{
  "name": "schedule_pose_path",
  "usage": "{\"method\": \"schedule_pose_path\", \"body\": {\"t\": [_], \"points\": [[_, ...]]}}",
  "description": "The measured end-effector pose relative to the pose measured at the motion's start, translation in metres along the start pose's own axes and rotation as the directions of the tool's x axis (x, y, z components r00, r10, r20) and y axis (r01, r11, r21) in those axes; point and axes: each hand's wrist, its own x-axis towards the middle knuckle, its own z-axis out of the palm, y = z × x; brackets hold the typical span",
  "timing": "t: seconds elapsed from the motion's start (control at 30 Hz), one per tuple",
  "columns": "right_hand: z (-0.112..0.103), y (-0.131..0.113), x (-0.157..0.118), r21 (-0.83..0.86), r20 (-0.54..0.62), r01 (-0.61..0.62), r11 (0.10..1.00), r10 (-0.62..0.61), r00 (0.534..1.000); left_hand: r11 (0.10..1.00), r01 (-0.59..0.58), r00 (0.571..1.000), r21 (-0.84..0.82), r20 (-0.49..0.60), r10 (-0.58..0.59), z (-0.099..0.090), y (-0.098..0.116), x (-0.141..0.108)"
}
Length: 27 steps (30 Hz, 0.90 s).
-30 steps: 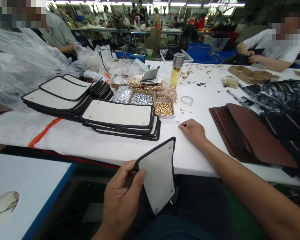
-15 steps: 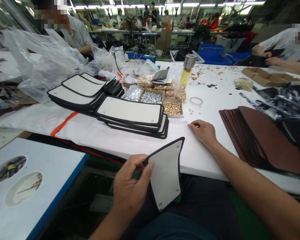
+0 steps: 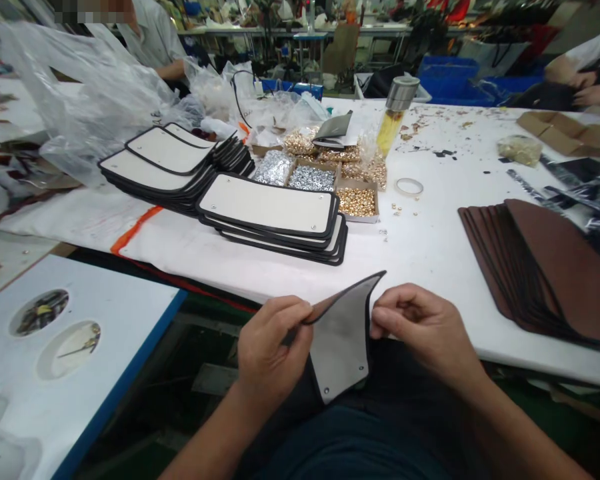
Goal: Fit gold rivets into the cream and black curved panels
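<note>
My left hand (image 3: 275, 350) pinches the upper left edge of a leather panel (image 3: 341, 343), which is bent and held up over my lap. The panel has a pale grey inner face, black edging, a brown outer side and small metal studs in its two lower corners. Close against its upper right edge is my right hand (image 3: 423, 323), thumb and fingers pressed together; whatever lies between them is hidden. Similar panels lie in a near stack (image 3: 267, 210) and a farther stack (image 3: 160, 160) on the table.
Boxes of gold studs (image 3: 359, 202) and silver studs (image 3: 311, 179) stand behind the near stack. Loose silver pieces (image 3: 383, 233) and a tape ring (image 3: 409, 187) lie beside them. Brown panels (image 3: 545, 267) fan out at right. A bottle (image 3: 396, 117) and plastic bags (image 3: 105, 100) stand farther back.
My right hand has come back from the loose silver pieces on the table to the panel's right edge. The panel is now bent more at its top. The view has tipped downward.
</note>
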Motion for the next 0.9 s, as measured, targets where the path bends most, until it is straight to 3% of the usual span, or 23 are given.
{"method": "schedule_pose_path", "body": {"t": [0.13, 0.27, 0.67, 0.9], "points": [[0.02, 0.01, -0.012, 0.132, 0.176, -0.185, 0.974, 0.161, 0.971, 0.999, -0.044, 0.997, -0.007, 0.066, 0.044, 0.0, 0.003, -0.011], [0.019, 0.021, -0.014, 0.136, 0.243, -0.212, 0.968, 0.175, 0.954, 0.998, -0.03, 0.996, -0.05, 0.083, 0.034, 0.001, 0.008, -0.017], [0.019, 0.024, -0.023, 0.108, 0.198, -0.151, 0.983, 0.128, 0.972, 1.0, -0.013, 0.984, -0.024, 0.175, 0.017, 0.0, 0.007, -0.014], [0.018, 0.019, -0.024, 0.051, 0.157, -0.135, 0.989, 0.126, 0.98, 0.985, 0.117, 0.976, -0.123, 0.195, -0.092, 0.0, 0.009, -0.013]]}}
